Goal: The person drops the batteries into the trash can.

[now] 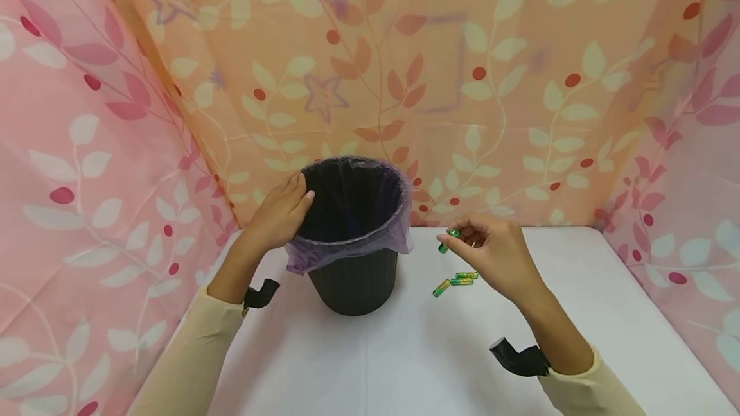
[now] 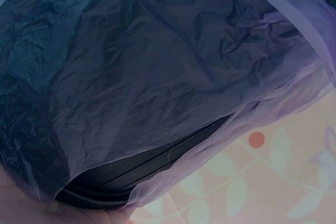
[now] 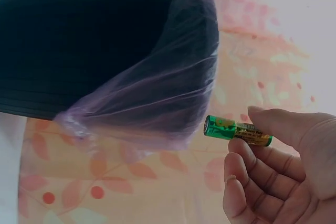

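Battery: pinched in right hand between thumb and fingers, long axis tilted, right of bin. Left hand, fingers extended, touches bin.

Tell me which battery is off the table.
The battery pinched in the right hand; the other three batteries lie on the white table.

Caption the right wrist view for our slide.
The right hand pinches a battery near a black bin and its purple bag.
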`<state>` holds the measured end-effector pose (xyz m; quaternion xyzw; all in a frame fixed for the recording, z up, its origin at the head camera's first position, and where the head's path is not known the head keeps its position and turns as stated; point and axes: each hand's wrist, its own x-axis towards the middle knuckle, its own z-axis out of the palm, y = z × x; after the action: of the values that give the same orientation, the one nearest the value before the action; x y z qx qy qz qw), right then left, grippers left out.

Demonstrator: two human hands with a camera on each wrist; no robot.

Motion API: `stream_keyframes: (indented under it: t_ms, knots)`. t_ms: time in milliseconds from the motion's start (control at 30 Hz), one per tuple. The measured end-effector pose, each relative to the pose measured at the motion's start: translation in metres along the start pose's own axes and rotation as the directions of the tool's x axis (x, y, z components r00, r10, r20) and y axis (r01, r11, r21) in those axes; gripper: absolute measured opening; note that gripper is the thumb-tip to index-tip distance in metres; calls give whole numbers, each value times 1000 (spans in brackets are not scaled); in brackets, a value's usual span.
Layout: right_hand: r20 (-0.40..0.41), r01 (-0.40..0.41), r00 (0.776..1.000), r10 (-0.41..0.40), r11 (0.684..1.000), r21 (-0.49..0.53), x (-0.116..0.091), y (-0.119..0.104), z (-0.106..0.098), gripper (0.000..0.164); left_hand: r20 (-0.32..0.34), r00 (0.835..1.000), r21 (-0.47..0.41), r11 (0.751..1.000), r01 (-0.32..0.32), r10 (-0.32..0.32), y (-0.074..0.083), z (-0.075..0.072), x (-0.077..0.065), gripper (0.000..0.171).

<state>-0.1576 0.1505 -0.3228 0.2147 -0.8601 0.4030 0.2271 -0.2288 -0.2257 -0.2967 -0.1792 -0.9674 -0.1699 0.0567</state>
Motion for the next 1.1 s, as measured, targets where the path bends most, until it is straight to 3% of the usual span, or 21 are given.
stream_keyframes:
  t_ms: [467, 1100]
  knots:
    - [32, 112, 993, -112, 994, 16, 48, -33, -9, 15, 5, 1000, -3, 1000, 10, -10, 1, 0, 1, 65]
    - [127, 112, 984, -126, 987, 112, 94, -51, 14, 21, 11, 1000, -2, 1000, 17, -17, 0, 0, 0, 66]
